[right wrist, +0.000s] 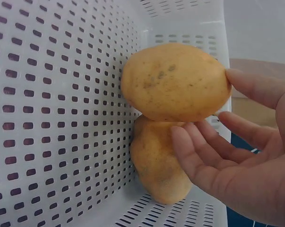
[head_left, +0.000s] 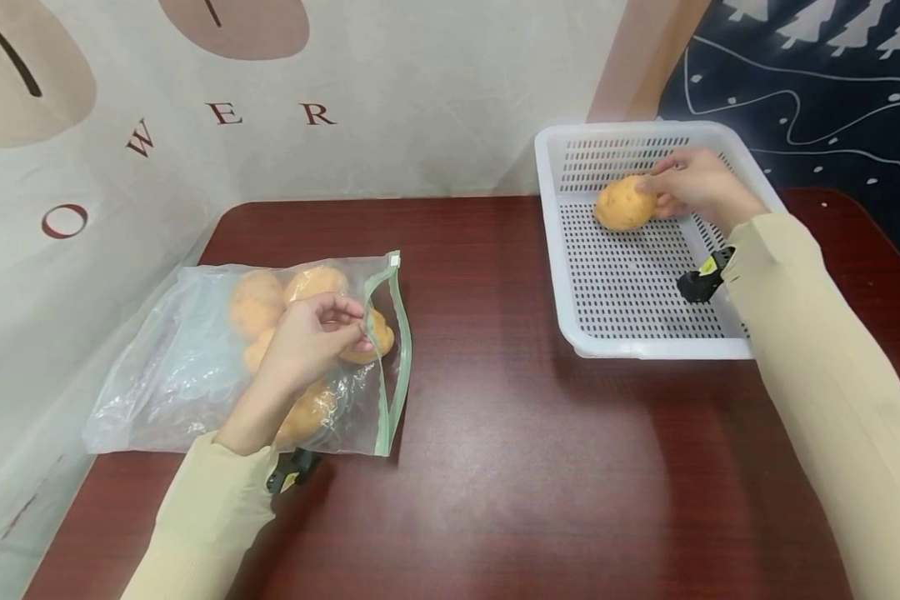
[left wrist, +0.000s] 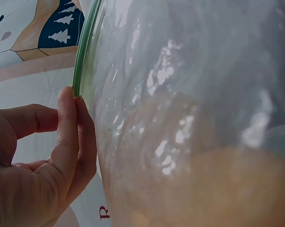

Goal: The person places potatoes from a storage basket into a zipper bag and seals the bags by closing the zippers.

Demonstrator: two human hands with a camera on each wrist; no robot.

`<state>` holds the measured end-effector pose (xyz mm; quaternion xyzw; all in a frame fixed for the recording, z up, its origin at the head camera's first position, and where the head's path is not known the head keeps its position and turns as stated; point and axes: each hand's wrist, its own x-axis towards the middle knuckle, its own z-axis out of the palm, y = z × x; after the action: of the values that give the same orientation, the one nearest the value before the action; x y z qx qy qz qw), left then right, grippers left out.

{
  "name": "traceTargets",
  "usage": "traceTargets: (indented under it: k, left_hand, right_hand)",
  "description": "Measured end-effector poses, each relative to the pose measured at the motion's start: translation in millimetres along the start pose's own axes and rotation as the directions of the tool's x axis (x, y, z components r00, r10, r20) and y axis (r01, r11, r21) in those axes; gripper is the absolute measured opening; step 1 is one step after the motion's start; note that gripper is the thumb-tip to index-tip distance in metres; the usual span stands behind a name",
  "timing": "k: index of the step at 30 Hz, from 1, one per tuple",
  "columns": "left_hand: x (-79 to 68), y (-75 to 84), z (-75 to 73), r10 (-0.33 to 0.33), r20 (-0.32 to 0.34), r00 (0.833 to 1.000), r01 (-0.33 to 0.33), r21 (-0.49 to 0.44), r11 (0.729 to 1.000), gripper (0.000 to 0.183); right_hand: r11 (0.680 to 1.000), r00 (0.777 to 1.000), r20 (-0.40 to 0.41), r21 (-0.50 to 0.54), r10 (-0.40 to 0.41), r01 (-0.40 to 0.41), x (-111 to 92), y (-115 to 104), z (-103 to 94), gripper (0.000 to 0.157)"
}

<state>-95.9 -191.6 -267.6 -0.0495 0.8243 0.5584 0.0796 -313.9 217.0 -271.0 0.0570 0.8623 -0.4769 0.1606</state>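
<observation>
In the head view, a clear zip bag with a green zip edge lies on the left of the table with several potatoes inside. My left hand reaches over the bag and pinches its rim near the mouth, which gapes. The left wrist view shows those fingers at the green zip strip. At the right, my right hand holds a potato by one end inside a white basket. A second potato lies below it, mostly hidden from the head view.
The dark red wooden table extends between bag and basket. A pale printed cloth hangs behind, with a dark patterned part at the right. Black wrist cameras sit on both sleeves.
</observation>
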Motion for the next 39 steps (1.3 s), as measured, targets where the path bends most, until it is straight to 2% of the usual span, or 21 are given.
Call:
traceTargets:
  k: [4, 11, 17, 25, 33, 39]
  left_hand:
    - [0.4, -1.8, 0.0, 0.002, 0.002, 1.000, -0.002, -0.004, 1.000, 0.018]
    - [0.6, -3.3, -0.1, 0.005, -0.001, 1.000, -0.005, -0.001, 1.000, 0.017]
    - [1.1, -4.6, -0.4, 0.010, 0.000, 1.000, -0.010, -0.005, 1.000, 0.017]
    - [1.0, -5.7, -0.9, 0.018, -0.004, 1.000, -0.018, 0.003, 1.000, 0.017]
    - [1.4, -8.6, -1.0, 0.023, -0.001, 1.000, -0.023, -0.006, 1.000, 0.017]
    - [1.5, -10.9, -1.0, 0.016, 0.000, 1.000, -0.016, -0.018, 1.000, 0.018]
  right_hand:
    - [0.998, 0.999, 0.044, 0.058, 0.022, -0.025, 0, 3, -1.4, 0.059]
    - [0.999, 0.998, 0.047, 0.032, 0.035, -0.036, -1, 5, -1.2, 0.050]
    - [0.999, 0.999, 0.039, 0.024, 0.034, -0.035, -1, 5, 0.3, 0.058]
    - [0.999, 1.000, 0.003, -0.032, 0.022, -0.022, 2, 7, 3.3, 0.056]
    - [1.000, 0.999, 0.041, -0.027, 0.007, -0.006, -2, 6, 3.7, 0.053]
    - [1.000, 0.996, 0.086, 0.026, 0.004, -0.006, -6, 1, 2.1, 0.050]
